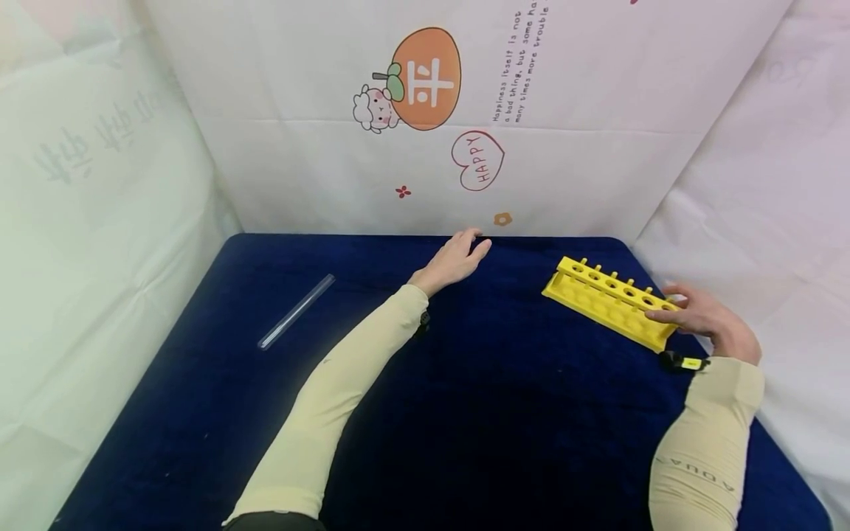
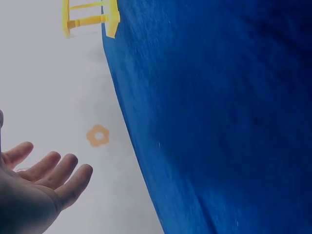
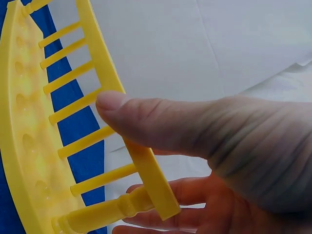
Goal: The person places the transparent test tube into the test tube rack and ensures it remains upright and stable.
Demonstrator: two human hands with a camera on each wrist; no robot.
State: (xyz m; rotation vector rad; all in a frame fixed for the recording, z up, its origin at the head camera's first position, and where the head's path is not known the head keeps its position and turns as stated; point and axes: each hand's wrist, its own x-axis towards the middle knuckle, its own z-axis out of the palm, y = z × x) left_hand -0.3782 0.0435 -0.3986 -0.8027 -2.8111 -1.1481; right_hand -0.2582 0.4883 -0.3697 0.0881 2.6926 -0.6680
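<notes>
At the right side of the table, my right hand point(image 1: 707, 318) grips the near end of a yellow test tube rack point(image 1: 607, 316). In the right wrist view the thumb point(image 3: 146, 117) presses on the rack's top bar point(image 3: 105, 58), and the other fingers reach round behind it, partly hidden. The holes I see in the rack hold no tubes. My left hand point(image 1: 454, 259) is stretched out toward the back edge, fingers relaxed and slightly bent, holding nothing. A clear test tube point(image 1: 295, 313) lies slantwise on the left part of the table.
Dark blue cloth point(image 1: 491, 413) covers the table. White printed sheets point(image 1: 319, 169) stand behind it and along both sides, close to the table's edges. Each wrist carries a small black camera, one seen by the right cuff point(image 1: 674, 361).
</notes>
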